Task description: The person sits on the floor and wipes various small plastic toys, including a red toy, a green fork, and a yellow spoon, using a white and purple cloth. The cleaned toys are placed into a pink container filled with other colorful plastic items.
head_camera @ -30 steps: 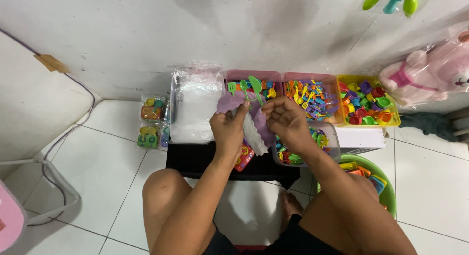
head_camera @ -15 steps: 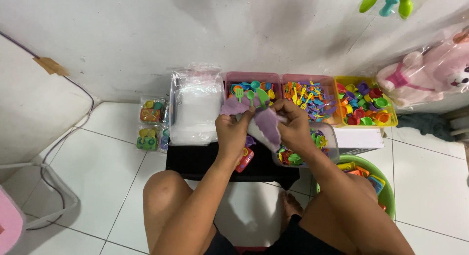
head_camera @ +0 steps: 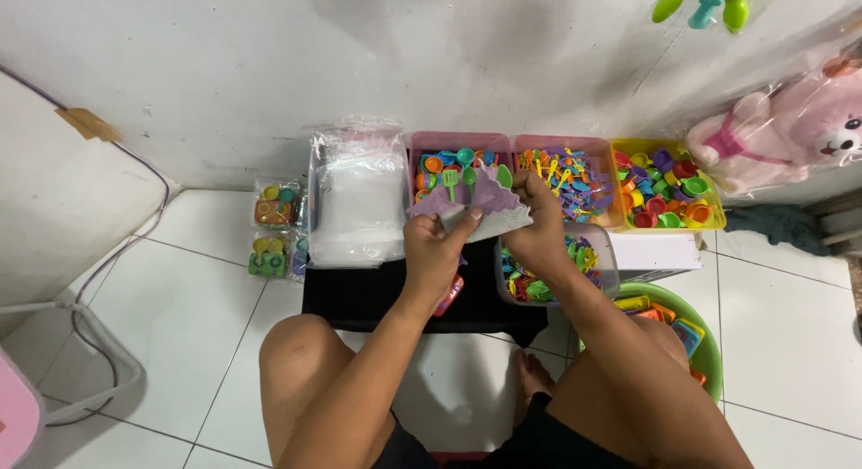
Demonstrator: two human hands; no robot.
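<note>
White-tiled floor, black low worktop [head_camera: 359, 294]: both hands' grip, left hand [head_camera: 437, 249] and right hand [head_camera: 539, 222], holds purple-printed clear bag [head_camera: 480, 200] over worktop's far edge; bagging step, mouth wants spreading next.

A stack of clear plastic bags [head_camera: 357, 200] lies at the left end of the low black desk [head_camera: 359, 294]. Just left of it, on the white tiled floor [head_camera: 180, 316], sit two small packs of bright toys [head_camera: 274, 231]. Along the wall stand three trays: a pink tray [head_camera: 431, 146] with spoons and cups, a second pink tray [head_camera: 584, 150] of mixed small pieces, and a yellow tray [head_camera: 709, 222] of tiny cups. A pink plush bear [head_camera: 781, 128] in clear wrap leans at the far right. A green basin [head_camera: 705, 352] with coloured pieces sits on the floor, lower right. A cable [head_camera: 99, 271] runs down the wall at the left.
</note>
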